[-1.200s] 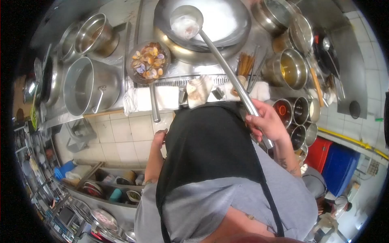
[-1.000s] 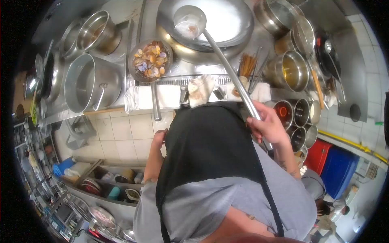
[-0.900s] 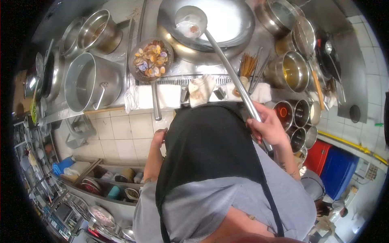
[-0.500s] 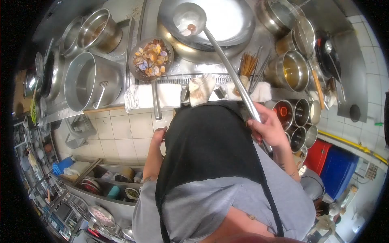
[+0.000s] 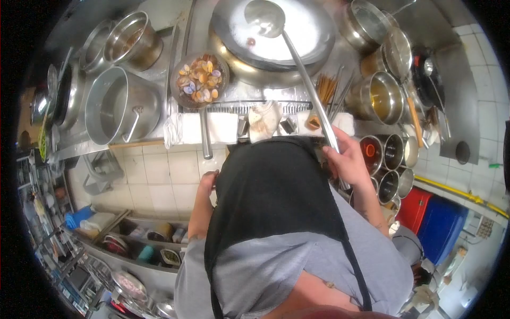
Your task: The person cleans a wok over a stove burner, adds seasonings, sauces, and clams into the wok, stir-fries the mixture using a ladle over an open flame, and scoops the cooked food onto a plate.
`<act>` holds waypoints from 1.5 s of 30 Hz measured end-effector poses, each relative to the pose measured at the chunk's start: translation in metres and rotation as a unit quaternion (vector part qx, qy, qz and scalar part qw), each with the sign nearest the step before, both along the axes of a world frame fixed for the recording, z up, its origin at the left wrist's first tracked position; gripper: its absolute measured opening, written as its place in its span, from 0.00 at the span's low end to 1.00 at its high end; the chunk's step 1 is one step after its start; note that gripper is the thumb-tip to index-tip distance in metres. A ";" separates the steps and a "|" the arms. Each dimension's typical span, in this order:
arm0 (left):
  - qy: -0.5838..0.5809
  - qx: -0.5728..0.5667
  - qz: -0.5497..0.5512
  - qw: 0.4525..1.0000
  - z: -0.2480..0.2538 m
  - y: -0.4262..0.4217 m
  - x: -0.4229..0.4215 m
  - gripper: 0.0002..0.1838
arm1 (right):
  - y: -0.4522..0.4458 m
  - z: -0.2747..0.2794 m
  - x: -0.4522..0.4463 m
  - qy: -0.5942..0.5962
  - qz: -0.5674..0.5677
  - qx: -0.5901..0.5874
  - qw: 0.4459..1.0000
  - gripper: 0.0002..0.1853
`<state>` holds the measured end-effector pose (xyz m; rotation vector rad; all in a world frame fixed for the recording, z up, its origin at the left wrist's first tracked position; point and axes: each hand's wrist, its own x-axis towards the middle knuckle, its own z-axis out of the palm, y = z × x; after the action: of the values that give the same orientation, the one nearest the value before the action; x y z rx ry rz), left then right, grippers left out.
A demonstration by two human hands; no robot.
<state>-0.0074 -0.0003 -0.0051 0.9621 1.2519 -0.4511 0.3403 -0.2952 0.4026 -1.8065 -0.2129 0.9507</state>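
My right hand (image 5: 348,159) is wrapped round the long metal handle of a ladle (image 5: 265,20). The ladle's bowl is over the far part of a large wok (image 5: 325,52) of white, foamy liquid, and a small reddish-brown piece (image 5: 251,41) lies in the liquid below it. Down at the left edge of the black apron (image 5: 271,196) is my left hand (image 5: 209,182); its fingers are partly hidden by the apron. Open clams (image 5: 201,80) fill a perforated strainer (image 5: 186,100) left of the wok, its handle pointing toward me.
A deep pot (image 5: 130,106) and smaller pots stand on the left. At right are a pot of yellow liquid (image 5: 380,101), a wooden-handled strainer (image 5: 413,114) and several round containers (image 5: 393,149). Folded white cloths (image 5: 218,127) line the counter's front edge. Part of another person (image 5: 425,271) shows at lower right.
The ladle's bowl has moved right and away from me, and now looks empty. The reddish-brown piece that was in it is in the white liquid. My left hand stays by the apron.
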 end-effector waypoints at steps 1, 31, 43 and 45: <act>-0.001 0.006 0.004 1.000 0.003 -0.001 0.002 0.17 | 0.001 0.000 0.004 -0.015 -0.006 -0.015 1.000 0.31; 0.043 0.032 -0.030 0.998 0.058 -0.016 0.029 0.21 | 0.034 0.083 0.103 0.507 -0.072 0.326 0.795 0.20; -0.021 0.109 -0.068 0.991 0.063 -0.046 -0.006 0.21 | 0.098 0.027 0.238 -0.187 -0.126 0.072 0.972 0.12; -0.027 0.117 -0.085 0.989 0.053 -0.053 -0.016 0.21 | 0.076 0.015 0.274 -0.251 -0.144 -0.017 0.957 0.12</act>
<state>-0.0238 -0.0533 0.0479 1.2801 1.1957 -0.4126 0.6143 -0.2194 0.4180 -2.0198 -0.2391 0.2818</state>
